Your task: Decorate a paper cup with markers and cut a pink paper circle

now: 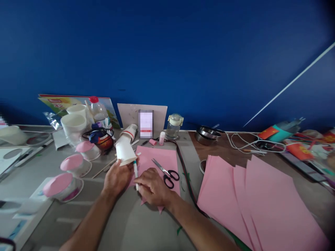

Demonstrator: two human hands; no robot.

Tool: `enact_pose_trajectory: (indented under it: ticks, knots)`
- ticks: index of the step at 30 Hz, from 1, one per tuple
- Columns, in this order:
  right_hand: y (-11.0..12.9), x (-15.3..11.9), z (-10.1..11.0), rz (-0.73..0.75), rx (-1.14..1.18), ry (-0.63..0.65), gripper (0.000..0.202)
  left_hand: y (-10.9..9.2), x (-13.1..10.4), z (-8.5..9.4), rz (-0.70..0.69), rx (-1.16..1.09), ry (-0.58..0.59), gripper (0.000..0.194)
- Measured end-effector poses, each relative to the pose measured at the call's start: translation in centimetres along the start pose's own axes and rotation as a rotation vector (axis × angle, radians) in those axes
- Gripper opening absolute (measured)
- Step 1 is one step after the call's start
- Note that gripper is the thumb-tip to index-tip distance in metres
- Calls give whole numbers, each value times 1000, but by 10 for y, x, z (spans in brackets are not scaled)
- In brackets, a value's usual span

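Note:
A white paper cup is tilted with its wide rim downward, and my left hand is closed around its lower part. Between the fingers of my right hand is a slim white stick-like thing with a teal end that meets the cup's rim; it looks like a marker. A pink sheet lies flat under and beyond my hands. Black-handled scissors rest open on that sheet, just right of my right hand.
Several pink-topped cups lie at the left. A phone, glue stick and glass jar stand at the back. Pink sheets cover the right side, with a dark cord beside them. Metal bowls sit behind.

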State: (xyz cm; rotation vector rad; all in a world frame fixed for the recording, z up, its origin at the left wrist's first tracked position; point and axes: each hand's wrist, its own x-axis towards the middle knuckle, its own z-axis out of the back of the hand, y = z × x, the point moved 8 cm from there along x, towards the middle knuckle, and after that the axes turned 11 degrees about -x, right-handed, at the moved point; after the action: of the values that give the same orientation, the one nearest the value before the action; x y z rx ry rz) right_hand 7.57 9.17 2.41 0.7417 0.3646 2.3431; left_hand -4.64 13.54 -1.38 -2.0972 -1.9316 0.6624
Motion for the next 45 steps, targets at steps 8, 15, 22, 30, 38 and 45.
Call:
enact_pose_trajectory:
  ticks: [8, 15, 22, 30, 38, 45]
  knots:
    - [-6, 5, -8, 45, -223, 36, 47, 29, -5, 3, 117, 2, 37, 51]
    - [0, 1, 6, 110, -230, -203, 18, 38, -9, -5, 203, -24, 53, 49]
    - [-73, -21, 28, -505, 482, -609, 24, 12, -2, 3, 10, 60, -8, 55]
    - [-124, -38, 24, -854, 915, -858, 33, 13, -4, -2, -227, 967, 101, 61]
    - [-118, -36, 35, -818, 848, -859, 33, 25, -3, -9, -533, 1586, 216, 67]
    - [-95, -25, 36, -677, 807, -733, 35, -27, -42, -40, -827, 1165, 153, 10]
